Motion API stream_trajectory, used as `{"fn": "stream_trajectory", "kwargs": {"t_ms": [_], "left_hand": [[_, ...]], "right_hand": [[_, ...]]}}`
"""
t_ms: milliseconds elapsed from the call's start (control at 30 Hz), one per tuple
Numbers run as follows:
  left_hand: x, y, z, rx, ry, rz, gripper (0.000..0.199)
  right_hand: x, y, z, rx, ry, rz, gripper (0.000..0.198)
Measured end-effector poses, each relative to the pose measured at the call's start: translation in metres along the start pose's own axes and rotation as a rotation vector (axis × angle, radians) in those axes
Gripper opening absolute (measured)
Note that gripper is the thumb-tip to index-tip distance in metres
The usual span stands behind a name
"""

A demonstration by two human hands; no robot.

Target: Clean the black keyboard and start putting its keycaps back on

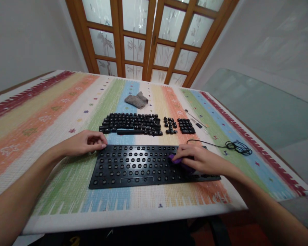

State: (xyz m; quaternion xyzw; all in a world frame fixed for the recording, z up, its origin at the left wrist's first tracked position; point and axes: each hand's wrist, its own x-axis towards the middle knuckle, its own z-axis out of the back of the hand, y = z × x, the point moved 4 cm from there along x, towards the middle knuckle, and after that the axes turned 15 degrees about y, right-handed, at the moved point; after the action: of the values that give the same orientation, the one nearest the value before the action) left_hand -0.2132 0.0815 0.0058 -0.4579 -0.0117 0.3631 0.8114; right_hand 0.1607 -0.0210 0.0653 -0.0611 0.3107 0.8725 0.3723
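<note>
A black keyboard base with its keycaps off lies flat on the table, rows of bare key posts showing. At its upper left corner my left hand is closed, fingers curled, with thumb and fingertips on the edge. My right hand grips a bunched purple cloth and presses it on the right part of the base, partly hiding the cloth and the posts there. Just beyond the base, the loose black keycaps lie in keyboard order, with the number-pad keycaps grouped at the right.
A crumpled grey cloth sits farther back. The coiled black cable lies at the right. Near the number-pad keycaps are a thin stick-like tool and a small dark piece. A striped tablecloth covers the table.
</note>
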Motion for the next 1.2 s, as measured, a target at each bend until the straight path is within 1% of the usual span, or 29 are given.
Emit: {"fn": "stream_trajectory", "kwargs": {"t_ms": [133,200,233,300,400,467,600,667,867,1000,1067,1133,1200], "left_hand": [[0.000,0.000,0.000,0.006,0.004,-0.006,0.034],[0.000,0.001,-0.001,0.003,0.007,-0.009,0.034],[0.000,0.002,-0.001,0.002,0.005,-0.009,0.034],[0.000,0.003,0.000,0.000,0.001,-0.008,0.033],[0.001,0.003,-0.001,0.005,0.006,-0.004,0.033],[0.001,0.001,-0.001,0.008,0.009,-0.003,0.033],[0.000,0.000,-0.001,0.004,0.011,0.002,0.033],[0.000,0.001,0.000,0.004,0.013,0.000,0.032],[0.000,-0.001,0.000,-0.003,0.005,-0.008,0.031],[0.000,-0.002,-0.001,-0.015,0.013,-0.004,0.032],[0.000,-0.002,-0.001,-0.010,0.015,-0.001,0.033],[0.000,-0.001,-0.001,-0.001,0.015,-0.004,0.034],[0.000,0.000,-0.001,0.001,0.013,-0.007,0.034]], "right_hand": [[-0.012,-0.010,0.017,-0.020,-0.190,-0.117,0.023],[-0.016,-0.010,0.018,-0.047,-0.229,-0.151,0.020],[-0.016,-0.007,0.016,-0.065,-0.231,-0.143,0.019],[-0.014,-0.002,0.010,-0.099,-0.204,-0.094,0.021],[-0.008,0.003,-0.007,-0.144,-0.103,-0.032,0.028],[-0.003,0.004,-0.019,-0.174,-0.066,-0.039,0.031],[0.001,0.006,-0.032,-0.253,-0.105,-0.091,0.029],[0.002,0.009,-0.034,-0.285,-0.094,-0.111,0.028],[-0.001,0.012,-0.028,-0.281,-0.035,-0.114,0.027],[0.000,0.012,-0.019,-0.260,0.061,-0.109,0.027],[-0.001,0.012,-0.014,-0.250,0.088,-0.099,0.027],[-0.002,0.013,-0.006,-0.253,0.050,-0.101,0.026],[-0.005,0.012,0.001,-0.265,-0.032,-0.121,0.026]]}}
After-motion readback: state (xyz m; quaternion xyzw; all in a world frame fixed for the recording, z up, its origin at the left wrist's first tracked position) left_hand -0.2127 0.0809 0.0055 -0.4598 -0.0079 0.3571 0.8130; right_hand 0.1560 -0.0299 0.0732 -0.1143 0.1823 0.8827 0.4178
